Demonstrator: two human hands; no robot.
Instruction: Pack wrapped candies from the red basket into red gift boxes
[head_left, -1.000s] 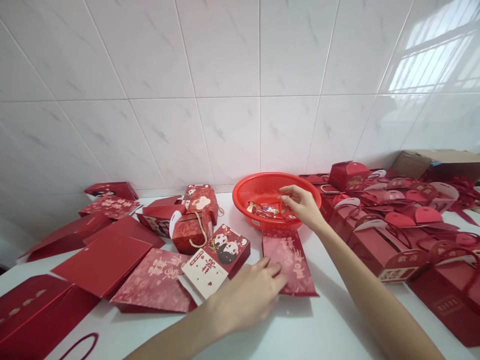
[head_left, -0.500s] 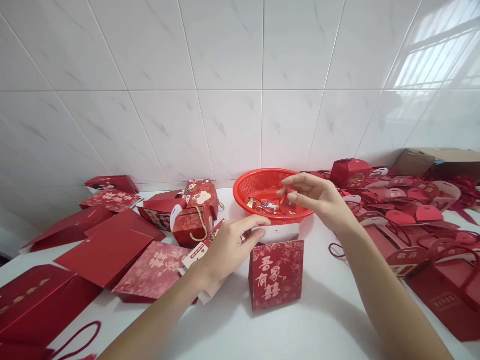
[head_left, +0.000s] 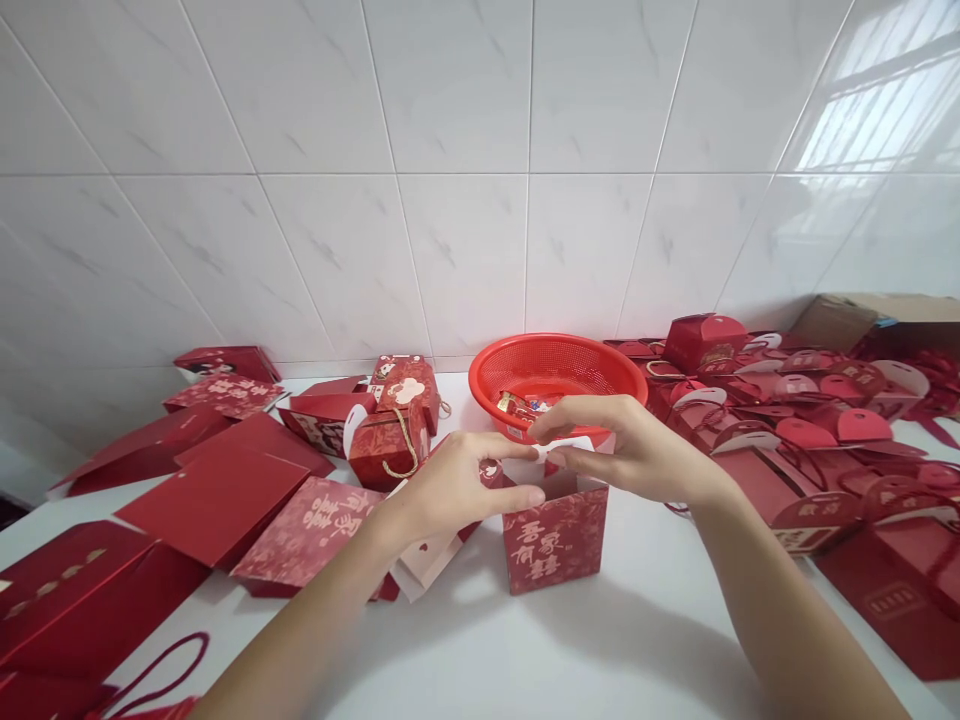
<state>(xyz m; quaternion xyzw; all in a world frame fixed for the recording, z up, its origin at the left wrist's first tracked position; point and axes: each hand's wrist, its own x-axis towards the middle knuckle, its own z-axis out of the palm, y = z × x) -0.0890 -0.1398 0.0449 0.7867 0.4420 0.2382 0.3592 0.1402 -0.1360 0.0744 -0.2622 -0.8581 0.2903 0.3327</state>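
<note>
I find the box (head_left: 559, 550) upright on the desk (head_left: 480, 660), near middle, its mouth open, with the basket (head_left: 559, 352) just beyond it on the far side. The left hand (head_left: 450, 485) is at the box's left rim, its grip spread, thumb at the near edge. The right hand (head_left: 637, 455) arches over the mouth; a red bit (head_left: 551, 466) shows by its thumb, but I cannot tell whether that grip pinches anything. In my judgement, good practice here is to steady the rim lightly, hold the mouth wide, and work the right fingers clear of the walls, so that nothing creases or tips.

Writing: the box's front reads 吾家有囍 in pale characters. A lying box (head_left: 315, 530) to the left shows 囍. Lettering on the wrappers (head_left: 517, 407) in the basket is too small; I identify no brand.
</note>
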